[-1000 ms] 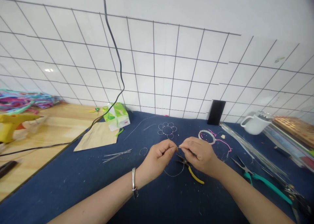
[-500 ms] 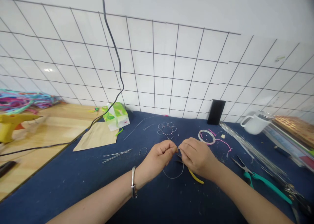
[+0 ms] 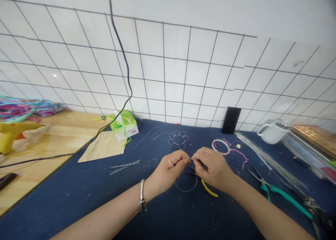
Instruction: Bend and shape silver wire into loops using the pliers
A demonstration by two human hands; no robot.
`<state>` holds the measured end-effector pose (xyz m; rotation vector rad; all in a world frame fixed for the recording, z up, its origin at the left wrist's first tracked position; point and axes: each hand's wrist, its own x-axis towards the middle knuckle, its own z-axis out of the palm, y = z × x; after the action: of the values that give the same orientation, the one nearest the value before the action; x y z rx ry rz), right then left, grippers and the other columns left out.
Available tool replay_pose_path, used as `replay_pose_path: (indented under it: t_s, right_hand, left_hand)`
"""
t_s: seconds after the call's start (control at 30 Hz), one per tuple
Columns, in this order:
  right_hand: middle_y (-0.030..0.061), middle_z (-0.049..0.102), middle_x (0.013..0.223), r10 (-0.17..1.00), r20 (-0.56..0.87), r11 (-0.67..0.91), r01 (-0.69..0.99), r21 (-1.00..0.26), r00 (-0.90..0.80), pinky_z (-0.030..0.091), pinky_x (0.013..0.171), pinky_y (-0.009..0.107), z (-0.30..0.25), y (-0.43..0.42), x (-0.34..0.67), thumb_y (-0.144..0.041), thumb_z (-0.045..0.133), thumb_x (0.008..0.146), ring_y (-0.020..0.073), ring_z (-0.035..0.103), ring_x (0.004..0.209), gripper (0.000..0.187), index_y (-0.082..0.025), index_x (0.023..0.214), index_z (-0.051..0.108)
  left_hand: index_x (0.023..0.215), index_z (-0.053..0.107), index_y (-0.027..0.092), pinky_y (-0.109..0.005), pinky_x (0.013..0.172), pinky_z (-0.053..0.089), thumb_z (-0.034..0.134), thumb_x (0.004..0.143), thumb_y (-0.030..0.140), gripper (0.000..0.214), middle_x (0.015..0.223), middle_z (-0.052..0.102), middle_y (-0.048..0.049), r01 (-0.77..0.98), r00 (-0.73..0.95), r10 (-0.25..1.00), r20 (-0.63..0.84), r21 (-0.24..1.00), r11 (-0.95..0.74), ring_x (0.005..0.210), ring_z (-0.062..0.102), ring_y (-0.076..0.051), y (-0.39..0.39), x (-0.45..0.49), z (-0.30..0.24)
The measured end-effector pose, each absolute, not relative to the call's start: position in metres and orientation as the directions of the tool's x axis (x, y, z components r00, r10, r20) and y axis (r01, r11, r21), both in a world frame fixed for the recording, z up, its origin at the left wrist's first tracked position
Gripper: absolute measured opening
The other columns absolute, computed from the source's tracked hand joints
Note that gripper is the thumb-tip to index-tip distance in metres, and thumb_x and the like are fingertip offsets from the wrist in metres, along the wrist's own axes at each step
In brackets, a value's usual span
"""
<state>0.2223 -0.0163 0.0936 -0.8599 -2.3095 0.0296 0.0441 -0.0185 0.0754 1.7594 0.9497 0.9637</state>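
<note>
My left hand (image 3: 170, 168) and my right hand (image 3: 210, 166) meet fingertip to fingertip above the dark blue cloth. Both pinch a thin wire (image 3: 186, 191), which hangs below them in a round loop. The pinched ends are mostly hidden by my fingers. Under my right hand lie pliers with a yellow handle (image 3: 209, 189), their other parts largely covered. Just beyond my hands rests a wire flower shape (image 3: 179, 139) with several small loops around a ring. A small bent wire piece (image 3: 153, 162) lies left of my left hand.
Several cut wires (image 3: 124, 167) lie at left, near a beige cloth (image 3: 103, 147). On the right are teal-handled pliers (image 3: 286, 198), a bundle of long wires (image 3: 273, 163), a white ring dish (image 3: 221, 147), a white mug (image 3: 273, 132) and a black upright object (image 3: 231, 120). A yellow glue gun (image 3: 10, 135) sits far left.
My right fingers have shifted slightly, the thumb lower and apart from the curled fingers. The left hand stays nearly still, and the wire loop hangs much as before.
</note>
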Motion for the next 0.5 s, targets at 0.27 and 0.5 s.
replay_pose_path:
  t_s: [0.27,0.5]
  right_hand:
    - [-0.0031,0.055,0.065,0.834,0.304,0.533,0.530,-0.660,-0.461,0.038,0.055,0.019,0.110,-0.016,0.225,-0.009,0.049,0.074,0.0074,0.050,0.059,0.013,-0.017,0.069,0.057]
    - [-0.0017,0.059,0.071,0.761,0.453,0.648,0.503,-0.572,-0.465,0.040,0.064,0.021,0.112,-0.014,0.228,-0.010,0.050,0.077,0.0082,0.053,0.067,0.013,-0.018,0.076,0.061]
  left_hand:
    - [0.078,0.052,0.016,-0.020,0.054,0.032,0.040,0.088,0.023,0.017,0.065,0.045,0.0033,0.229,0.490,0.810,0.322,0.849,-0.477,0.058,0.039,-0.008,-0.015,0.038,0.076]
    - [0.079,0.049,0.016,-0.017,0.045,0.027,0.040,0.089,0.031,0.020,0.053,0.037,0.0069,0.053,0.450,0.875,0.180,0.972,-0.227,0.046,0.032,-0.006,-0.016,0.044,0.066]
